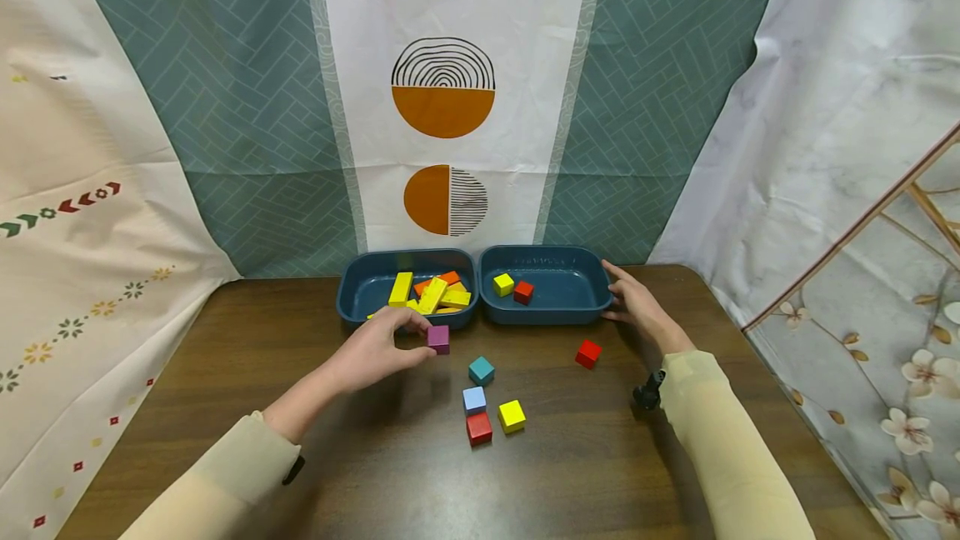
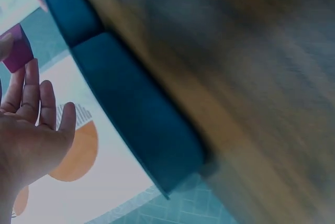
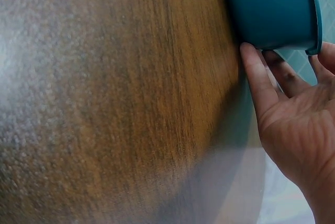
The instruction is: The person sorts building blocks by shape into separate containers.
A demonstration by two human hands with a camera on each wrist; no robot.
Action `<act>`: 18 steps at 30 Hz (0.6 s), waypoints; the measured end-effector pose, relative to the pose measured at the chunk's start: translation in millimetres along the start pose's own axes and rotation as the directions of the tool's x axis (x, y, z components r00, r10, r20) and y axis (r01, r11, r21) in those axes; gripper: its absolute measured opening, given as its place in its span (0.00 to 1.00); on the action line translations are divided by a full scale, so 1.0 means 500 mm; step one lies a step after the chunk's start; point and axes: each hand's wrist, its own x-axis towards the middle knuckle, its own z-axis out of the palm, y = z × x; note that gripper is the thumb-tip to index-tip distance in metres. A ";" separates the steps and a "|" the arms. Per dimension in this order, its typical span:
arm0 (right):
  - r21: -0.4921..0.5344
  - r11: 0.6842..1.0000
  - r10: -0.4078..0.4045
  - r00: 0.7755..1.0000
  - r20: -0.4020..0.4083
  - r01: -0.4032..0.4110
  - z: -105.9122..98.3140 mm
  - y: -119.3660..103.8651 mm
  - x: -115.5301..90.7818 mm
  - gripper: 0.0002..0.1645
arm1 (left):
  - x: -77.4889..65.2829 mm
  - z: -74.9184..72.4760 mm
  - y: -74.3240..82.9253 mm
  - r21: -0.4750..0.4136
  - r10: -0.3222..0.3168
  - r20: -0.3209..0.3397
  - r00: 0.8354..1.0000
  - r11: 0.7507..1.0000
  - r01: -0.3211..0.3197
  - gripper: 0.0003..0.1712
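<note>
Purple cube (image 1: 438,340) sits pinched between thumb and fingers of the left hand (image 1: 384,350), raised above the table (image 1: 360,465); from it I log the left bin (image 1: 369,290) at 11 o'clock, teal cube (image 1: 482,371) at 4. Left forearm (image 1: 225,473) points toward 2 o'clock, right forearm (image 1: 727,448) toward 11. I see the right hand (image 1: 637,305) spread, unclenched, touching the right bin's (image 1: 543,317) 3 o'clock end.

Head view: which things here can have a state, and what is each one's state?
Left hand, pinching the purple cube
Purple cube, held above the table
Right hand, touching the right tray
Left tray, open, holding blocks
Right tray, open, holding two cubes
Five loose cubes, on the table
</note>
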 end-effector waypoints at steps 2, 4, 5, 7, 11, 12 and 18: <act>0.003 1.000 0.003 1.000 -0.004 -0.003 0.000 -0.001 0.000 0.40 | 0.010 0.000 0.010 -0.007 0.003 -0.006 1.000 1.000 -0.003 0.22; 0.005 1.000 0.003 1.000 0.001 -0.003 0.000 -0.002 -0.001 0.40 | 0.021 0.000 0.021 -0.014 0.005 -0.010 1.000 1.000 -0.005 0.23; 0.004 1.000 0.003 1.000 0.002 -0.003 -0.001 -0.002 -0.002 0.40 | 0.027 0.000 0.026 -0.017 0.003 -0.014 1.000 1.000 -0.003 0.24; 0.005 1.000 0.003 1.000 0.003 -0.003 -0.001 -0.003 -0.005 0.40 | 0.039 0.001 0.037 -0.021 0.004 -0.021 1.000 1.000 -0.005 0.24; 0.013 1.000 -0.002 1.000 0.010 0.002 0.000 -0.005 -0.008 0.40 | 0.063 0.004 0.054 -0.017 0.017 -0.043 0.999 1.000 -0.018 0.22; 0.015 1.000 -0.002 1.000 0.011 0.002 0.000 -0.005 -0.008 0.40 | 0.068 0.005 0.058 -0.015 0.023 -0.049 0.999 1.000 -0.024 0.21; 0.011 1.000 -0.002 1.000 0.009 0.002 0.000 -0.002 -0.004 0.40 | 0.096 0.005 0.075 -0.005 0.035 -0.095 0.995 0.999 -0.035 0.20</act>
